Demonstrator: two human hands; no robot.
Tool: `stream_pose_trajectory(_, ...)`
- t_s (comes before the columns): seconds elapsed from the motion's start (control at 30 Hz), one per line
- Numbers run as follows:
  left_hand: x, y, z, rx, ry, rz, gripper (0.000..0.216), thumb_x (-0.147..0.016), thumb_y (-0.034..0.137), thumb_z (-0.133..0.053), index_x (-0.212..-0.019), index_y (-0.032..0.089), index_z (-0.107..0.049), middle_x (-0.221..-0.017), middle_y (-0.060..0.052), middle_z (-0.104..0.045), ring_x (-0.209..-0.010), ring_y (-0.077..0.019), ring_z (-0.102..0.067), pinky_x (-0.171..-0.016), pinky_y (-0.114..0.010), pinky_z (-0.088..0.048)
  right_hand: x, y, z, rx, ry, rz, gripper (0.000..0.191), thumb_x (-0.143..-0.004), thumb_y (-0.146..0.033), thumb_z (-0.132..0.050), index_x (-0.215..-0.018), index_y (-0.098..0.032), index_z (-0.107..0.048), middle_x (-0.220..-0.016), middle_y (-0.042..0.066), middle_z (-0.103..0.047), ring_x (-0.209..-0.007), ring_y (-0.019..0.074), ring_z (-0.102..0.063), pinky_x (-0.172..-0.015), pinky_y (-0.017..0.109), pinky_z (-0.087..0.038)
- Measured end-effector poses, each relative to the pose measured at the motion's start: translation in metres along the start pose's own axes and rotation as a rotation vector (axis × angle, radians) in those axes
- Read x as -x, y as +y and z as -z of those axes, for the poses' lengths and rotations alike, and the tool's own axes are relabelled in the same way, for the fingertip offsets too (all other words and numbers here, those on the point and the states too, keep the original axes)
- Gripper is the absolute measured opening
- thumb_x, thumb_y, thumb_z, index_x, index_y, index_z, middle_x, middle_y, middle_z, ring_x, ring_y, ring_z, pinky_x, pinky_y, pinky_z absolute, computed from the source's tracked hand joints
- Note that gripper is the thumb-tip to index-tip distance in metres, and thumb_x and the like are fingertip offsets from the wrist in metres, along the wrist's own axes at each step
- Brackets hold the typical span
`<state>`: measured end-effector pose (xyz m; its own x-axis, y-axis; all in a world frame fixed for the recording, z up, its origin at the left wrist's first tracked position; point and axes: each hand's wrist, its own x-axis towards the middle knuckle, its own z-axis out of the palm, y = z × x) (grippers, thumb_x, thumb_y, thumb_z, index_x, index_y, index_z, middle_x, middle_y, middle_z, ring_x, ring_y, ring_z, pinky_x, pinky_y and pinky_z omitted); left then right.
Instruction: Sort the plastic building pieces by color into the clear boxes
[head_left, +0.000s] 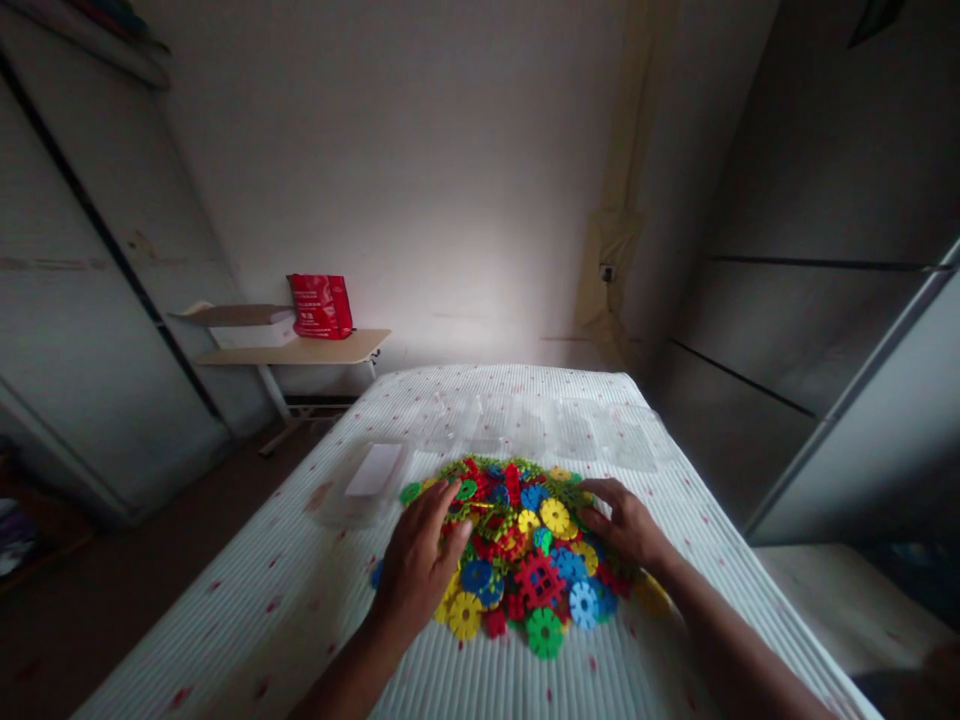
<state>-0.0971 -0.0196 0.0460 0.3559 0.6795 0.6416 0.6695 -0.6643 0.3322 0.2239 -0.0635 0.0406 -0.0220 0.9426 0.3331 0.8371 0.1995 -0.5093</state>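
A heap of plastic interlocking pieces [540, 575] lies on the striped bedspread. It mixes notched discs, such as a yellow disc [556, 516] and a green disc [544, 632], with red square lattice pieces and green chain-like ones. Over the left side of the heap is my left hand [426, 545], its fingers apart and nothing visible in its grip. At the right side, my right hand [621, 522] rests against the pieces with fingers bent and spread. I see nothing held in it, though its fingertips partly meet the heap.
Beyond the heap lie clear plastic trays [551, 428]. Left of it is a clear box [337, 497] with a white card [375, 469]. A small desk [322, 349] by the wall bears a red bag [321, 306] and a white box [251, 330]. Wardrobes flank the bed [247, 610].
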Motion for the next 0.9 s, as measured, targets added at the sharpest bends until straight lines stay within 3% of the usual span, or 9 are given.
stream_pose_trajectory(0.1, -0.040, -0.001, 0.003, 0.052, 0.085, 0.006, 0.027, -0.091, 0.030, -0.041, -0.105, 0.019, -0.062, -0.107, -0.007, -0.065, -0.102, -0.0181, -0.059, -0.092, -0.032, -0.047, -0.008, -0.004, 0.000, 0.064, -0.083, 0.020, 0.040, -0.076, -0.031, -0.055, -0.113, -0.016, -0.064, -0.114, 0.012, -0.065, -0.105, 0.0259, -0.059, -0.089, 0.039, -0.048)
stream_pose_trajectory(0.2, -0.058, -0.009, -0.009, 0.079, 0.163, 0.029, 0.026, -0.091, 0.030, -0.041, -0.094, 0.018, -0.064, -0.095, -0.006, -0.068, -0.091, -0.0169, -0.062, -0.085, -0.029, -0.049, -0.016, -0.009, 0.000, 0.149, -0.152, 0.025, 0.041, -0.074, -0.022, -0.054, -0.113, -0.015, -0.064, -0.113, 0.012, -0.066, -0.104, 0.0253, -0.060, -0.089, 0.037, -0.047)
stream_pose_trajectory(0.37, -0.044, -0.021, -0.033, 0.115, 0.104, -0.001, 0.026, -0.091, 0.028, -0.041, -0.086, 0.017, -0.065, -0.085, -0.006, -0.069, -0.082, -0.0161, -0.063, -0.078, -0.028, -0.050, -0.023, -0.019, -0.002, 0.295, -0.199, 0.071, 0.035, -0.076, -0.015, -0.049, -0.108, -0.019, -0.065, -0.108, 0.010, -0.067, -0.100, 0.0209, -0.061, -0.086, 0.032, -0.047)
stream_pose_trajectory(0.47, -0.035, -0.021, -0.035, 0.135, 0.039, -0.046, 0.026, -0.090, 0.026, -0.042, -0.082, 0.017, -0.065, -0.082, -0.006, -0.068, -0.080, -0.0157, -0.063, -0.076, -0.028, -0.050, -0.027, -0.019, -0.004, 0.383, -0.192, 0.074, 0.031, -0.082, -0.012, -0.041, -0.100, -0.018, -0.066, -0.099, 0.009, -0.069, -0.091, 0.0189, -0.063, -0.081, 0.030, -0.046)
stream_pose_trajectory(0.57, -0.034, -0.020, -0.032, 0.156, 0.055, -0.018, 0.028, -0.091, 0.027, -0.041, -0.082, 0.017, -0.066, -0.082, -0.006, -0.069, -0.079, -0.0157, -0.064, -0.075, -0.027, -0.050, -0.030, -0.018, -0.004, 0.413, -0.112, 0.034, 0.028, -0.085, -0.015, -0.039, -0.093, -0.016, -0.066, -0.092, 0.011, -0.070, -0.086, 0.0203, -0.064, -0.078, 0.031, -0.046)
stream_pose_trajectory(0.67, -0.035, -0.023, -0.032, 0.185, 0.071, 0.036, 0.030, -0.091, 0.028, -0.040, -0.081, 0.017, -0.066, -0.080, -0.006, -0.069, -0.077, -0.0152, -0.064, -0.071, -0.025, -0.050, -0.036, -0.028, 0.001, 0.262, 0.042, -0.013, 0.028, -0.087, -0.021, -0.038, -0.096, -0.017, -0.064, -0.091, 0.010, -0.070, -0.081, 0.0199, -0.064, -0.072, 0.030, -0.046)
stream_pose_trajectory(0.73, -0.035, -0.025, -0.033, 0.193, 0.065, 0.060, 0.032, -0.091, 0.029, -0.039, -0.078, 0.017, -0.065, -0.076, -0.006, -0.069, -0.073, -0.0144, -0.063, -0.068, -0.024, -0.049, -0.040, -0.045, 0.005, 0.057, 0.070, -0.024, 0.025, -0.086, -0.026, -0.044, -0.101, -0.018, -0.062, -0.087, 0.007, -0.070, -0.074, 0.0175, -0.064, -0.066, 0.027, -0.046)
stream_pose_trajectory(0.83, -0.034, -0.028, -0.035, 0.196, 0.063, 0.076, 0.034, -0.091, 0.032, -0.039, -0.074, 0.017, -0.065, -0.072, -0.005, -0.068, -0.069, -0.0138, -0.062, -0.066, -0.023, -0.048, -0.045, -0.081, 0.003, -0.225, -0.091, 0.003, 0.027, -0.081, -0.030, -0.054, -0.105, -0.019, -0.061, -0.077, 0.001, -0.068, -0.064, 0.0135, -0.060, -0.056, 0.022, -0.044)
stream_pose_trajectory(0.9, -0.033, -0.030, -0.035, 0.202, 0.066, 0.073, 0.034, -0.090, 0.033, -0.040, -0.075, 0.017, -0.065, -0.072, -0.005, -0.068, -0.069, -0.0140, -0.062, -0.065, -0.023, -0.049, -0.048, -0.105, -0.006, -0.198, -0.170, 0.049, 0.026, -0.078, -0.027, -0.058, -0.102, -0.020, -0.064, -0.083, 0.002, -0.069, -0.068, 0.0138, -0.061, -0.059, 0.022, -0.044)
